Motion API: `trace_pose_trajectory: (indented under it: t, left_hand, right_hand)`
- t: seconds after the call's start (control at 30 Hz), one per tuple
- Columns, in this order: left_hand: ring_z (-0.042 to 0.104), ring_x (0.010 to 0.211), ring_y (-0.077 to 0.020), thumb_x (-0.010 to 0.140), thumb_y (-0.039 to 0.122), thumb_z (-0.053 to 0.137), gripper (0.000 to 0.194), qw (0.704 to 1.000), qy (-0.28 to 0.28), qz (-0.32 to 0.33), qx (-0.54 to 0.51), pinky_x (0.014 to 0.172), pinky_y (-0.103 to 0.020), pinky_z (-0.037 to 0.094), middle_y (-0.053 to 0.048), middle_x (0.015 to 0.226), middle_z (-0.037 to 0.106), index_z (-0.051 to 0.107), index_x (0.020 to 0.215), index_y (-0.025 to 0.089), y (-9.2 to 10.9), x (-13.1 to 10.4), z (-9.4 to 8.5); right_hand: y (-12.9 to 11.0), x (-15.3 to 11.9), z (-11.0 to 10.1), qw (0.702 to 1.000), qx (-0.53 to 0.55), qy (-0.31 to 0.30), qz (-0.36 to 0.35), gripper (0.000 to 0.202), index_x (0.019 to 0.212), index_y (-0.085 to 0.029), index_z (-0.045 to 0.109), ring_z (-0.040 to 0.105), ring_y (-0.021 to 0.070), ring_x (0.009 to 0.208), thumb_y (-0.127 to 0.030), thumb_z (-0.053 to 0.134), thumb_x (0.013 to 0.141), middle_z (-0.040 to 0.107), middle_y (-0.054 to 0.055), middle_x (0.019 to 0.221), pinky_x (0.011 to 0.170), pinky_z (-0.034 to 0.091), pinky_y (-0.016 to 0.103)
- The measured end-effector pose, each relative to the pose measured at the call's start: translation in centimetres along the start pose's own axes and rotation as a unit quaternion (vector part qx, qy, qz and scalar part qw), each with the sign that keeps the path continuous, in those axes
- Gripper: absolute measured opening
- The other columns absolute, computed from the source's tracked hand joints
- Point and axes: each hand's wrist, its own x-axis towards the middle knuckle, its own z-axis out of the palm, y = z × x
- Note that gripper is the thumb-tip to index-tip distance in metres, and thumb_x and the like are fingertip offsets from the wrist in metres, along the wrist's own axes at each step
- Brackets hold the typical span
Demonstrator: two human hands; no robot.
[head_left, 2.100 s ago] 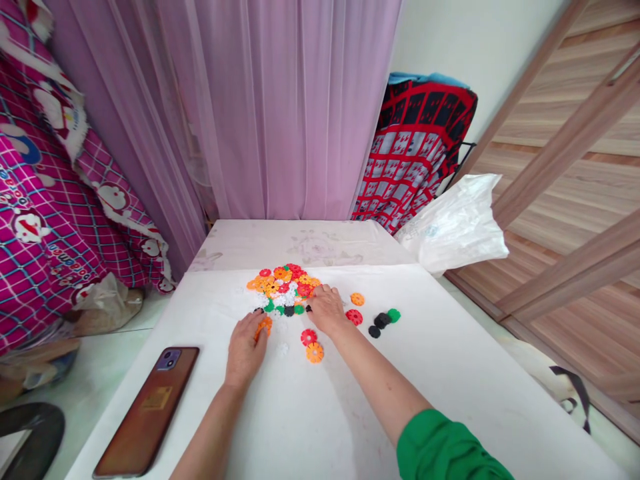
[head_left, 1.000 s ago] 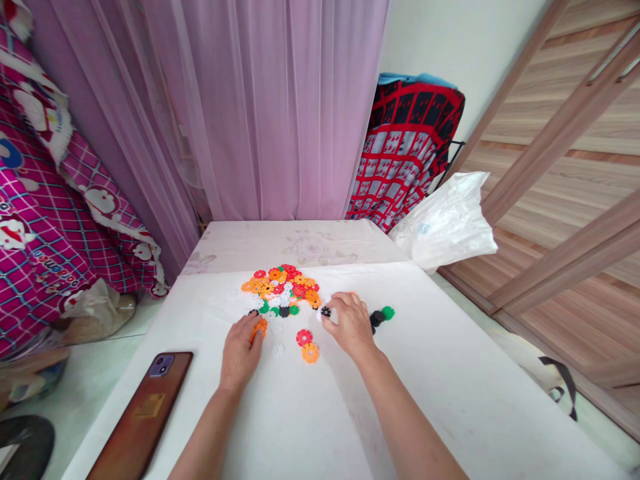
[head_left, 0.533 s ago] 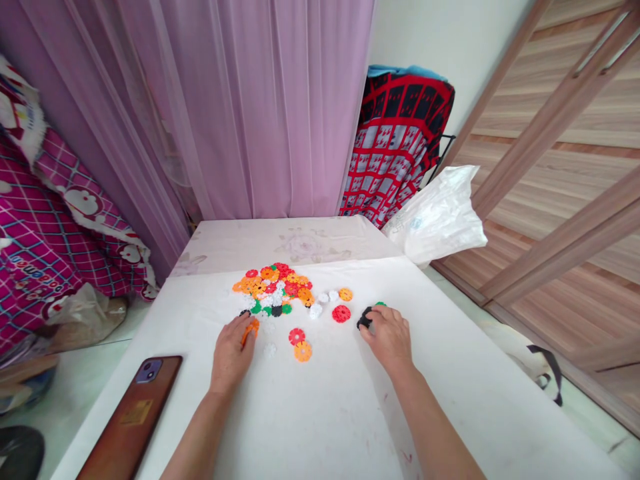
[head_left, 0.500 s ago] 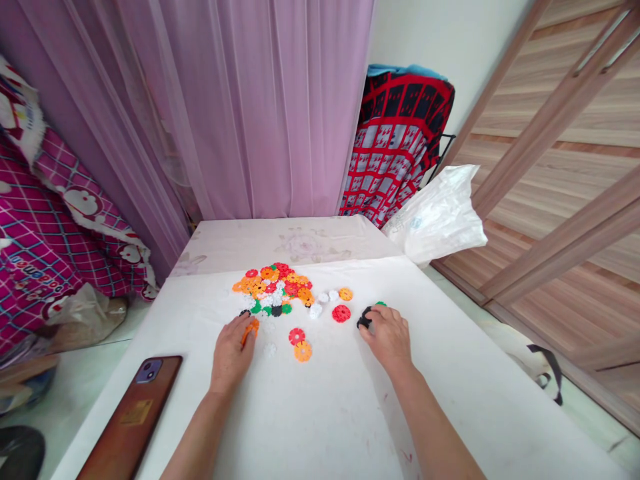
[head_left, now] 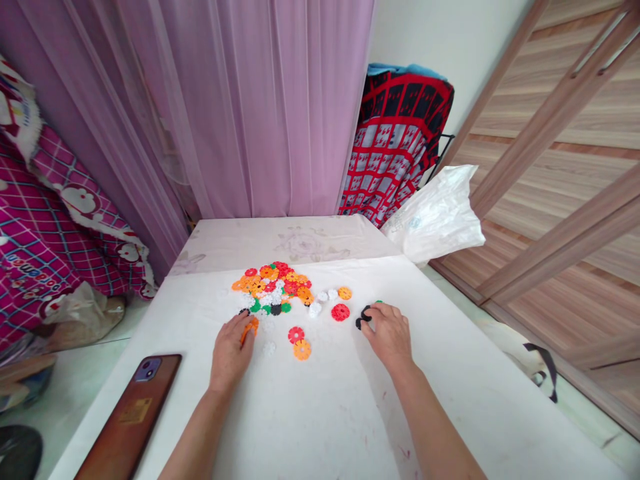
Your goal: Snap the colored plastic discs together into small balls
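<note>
My left hand (head_left: 233, 350) rests on the white tabletop with its fingers closed round an orange notched plastic disc (head_left: 251, 327). A black disc (head_left: 244, 311) shows just beyond its fingertips. Farther right, the thumb and fingers of my right hand (head_left: 389, 333) pinch at black notched discs (head_left: 364, 317) lying against the table. Part of a green disc (head_left: 379, 303) peeks out behind those fingers. Between the hands lie a red disc (head_left: 296, 335) touching an orange-yellow one (head_left: 302, 350), and a red stack (head_left: 341, 312). Faint, see-through white discs (head_left: 269, 348) lie beside the left hand.
A mixed heap of discs (head_left: 273, 283) sits ahead of the left hand, with loose white ones (head_left: 315, 309) and an orange one (head_left: 345, 293) to its right. A brown phone (head_left: 133, 413) lies at the table's left. A white plastic bag (head_left: 435, 217) stands at the far right corner.
My right thumb has drawn slightly away from the fingertips, and more of the black discs shows between them. The left hand keeps its place on the orange disc.
</note>
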Motion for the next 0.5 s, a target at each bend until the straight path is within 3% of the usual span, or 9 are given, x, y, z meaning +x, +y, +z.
trace_pose_trajectory:
  t: [0.17, 0.5]
  left_hand:
    - [0.055, 0.118, -0.0268, 0.086, 0.037, 0.039, 0.039, 1.0, -0.003, -0.004, 0.001, 0.104, -0.047, 0.04, -0.009, 0.123, 0.064, 0.067, 0.108, 0.02, -0.1, 0.0, 0.1]
    - [0.055, 0.118, -0.0257, 0.088, 0.035, 0.039, 0.038, 1.0, 0.006, -0.004, -0.015, 0.105, -0.049, 0.039, -0.008, 0.124, 0.064, 0.067, 0.109, 0.022, 0.1, -0.2, 0.3]
  right_hand:
    - [-2.6, 1.5, -1.4, 0.999, 0.033, -0.002, -0.028, 0.019, 0.089, -0.024, 0.07, 0.049, 0.0204, 0.098, -0.024, 0.051, 0.086, 0.063, 0.005, 0.107, 0.081, 0.032, 0.032]
    - [-12.0, 4.8, -0.7, 0.972, 0.03, -0.133, -0.19, 0.02, 0.095, -0.024, 0.07, 0.047, 0.023, 0.102, -0.029, 0.053, 0.086, 0.063, 0.006, 0.107, 0.085, 0.031, 0.035]
